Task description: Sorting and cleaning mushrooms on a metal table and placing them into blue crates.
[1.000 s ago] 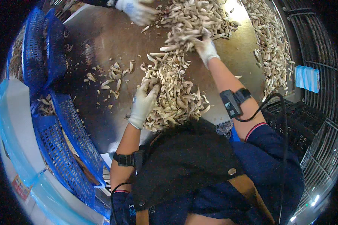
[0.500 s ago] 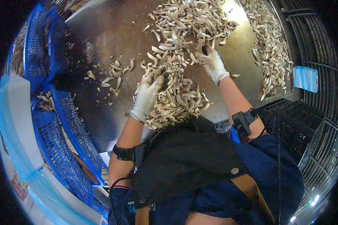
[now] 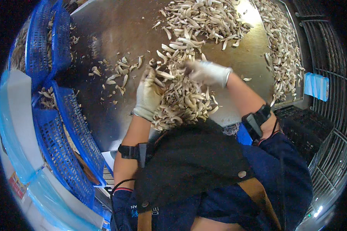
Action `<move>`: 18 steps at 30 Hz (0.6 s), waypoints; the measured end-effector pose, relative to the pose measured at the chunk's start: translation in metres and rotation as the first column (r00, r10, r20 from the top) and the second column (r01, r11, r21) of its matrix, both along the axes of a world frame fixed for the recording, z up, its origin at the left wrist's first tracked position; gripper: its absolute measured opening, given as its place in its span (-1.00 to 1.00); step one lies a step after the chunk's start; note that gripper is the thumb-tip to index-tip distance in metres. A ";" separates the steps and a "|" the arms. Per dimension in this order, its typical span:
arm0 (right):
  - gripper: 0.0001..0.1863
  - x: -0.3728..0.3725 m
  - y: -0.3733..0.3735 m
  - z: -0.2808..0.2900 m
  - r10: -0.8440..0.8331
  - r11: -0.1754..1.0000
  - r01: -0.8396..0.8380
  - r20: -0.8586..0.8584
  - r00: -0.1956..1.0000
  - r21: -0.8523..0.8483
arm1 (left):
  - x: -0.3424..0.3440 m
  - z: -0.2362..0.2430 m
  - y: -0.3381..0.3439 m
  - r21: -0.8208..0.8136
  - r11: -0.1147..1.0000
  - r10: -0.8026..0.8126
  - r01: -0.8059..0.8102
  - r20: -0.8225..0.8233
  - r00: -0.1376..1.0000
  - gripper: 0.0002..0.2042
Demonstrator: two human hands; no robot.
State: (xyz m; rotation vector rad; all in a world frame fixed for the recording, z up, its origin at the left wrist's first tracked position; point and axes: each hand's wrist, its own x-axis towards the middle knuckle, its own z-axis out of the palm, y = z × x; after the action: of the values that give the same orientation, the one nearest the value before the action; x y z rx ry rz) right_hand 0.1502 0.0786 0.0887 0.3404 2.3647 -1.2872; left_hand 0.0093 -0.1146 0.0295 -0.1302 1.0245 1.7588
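Both hands have drawn nearer to the body since the earlier frames; the right hand, then stretched out into the far spread of pieces, now sits on the near heap, and the left has closed in beside it.

Left of the left grip, blue mesh baskets (image 3: 67,127) stand stacked on edge along the rim of the surface, one holding a few pale pieces; my judgement is that they stand there to be within reach. Between baskets and left grip lies a thin scatter of loose slices (image 3: 117,73) on the bare steel surface (image 3: 104,30).

The left hand (image 3: 148,94), in a pale work glove, rests on the left flank of the near heap of pale mushroom slices (image 3: 183,102), fingers curled down over the pieces and touching them. Whether anything is pinched inside that grip cannot be told.

Just right of it, the right hand (image 3: 206,72), also gloved, lies across the top of the same heap. It is motion-blurred, so its grip state cannot be told. The two hands bracket the heap from either side, which reads as raking or gathering.

Beyond the right grip, a broad far spread (image 3: 208,19) covers the surface, and a long band (image 3: 283,50) runs down the right edge. A black strap with a small device (image 3: 254,123) sits on the right forearm.
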 end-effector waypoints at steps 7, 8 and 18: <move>-0.51 -0.030 0.059 -0.065 -0.344 0.711 0.321 -0.088 0.935 0.626 | -0.003 0.028 0.011 0.053 0.998 -0.028 0.019 0.163 0.986 -0.80; -0.51 -0.034 0.064 -0.064 -0.451 0.771 0.392 -0.005 0.893 0.501 | -0.004 0.028 0.008 0.071 0.997 -0.050 0.039 0.169 0.984 -0.77; -0.54 0.034 -0.010 -0.014 -0.719 0.016 0.372 0.248 0.649 -0.928 | 0.014 0.016 0.004 -0.174 0.931 -0.364 0.321 -0.370 0.855 -0.57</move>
State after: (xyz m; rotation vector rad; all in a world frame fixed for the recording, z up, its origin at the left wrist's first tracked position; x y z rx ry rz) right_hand 0.1841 0.0688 0.0744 0.7528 1.0239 -3.0671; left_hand 0.0231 -0.1104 0.0460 0.3437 1.3432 1.4266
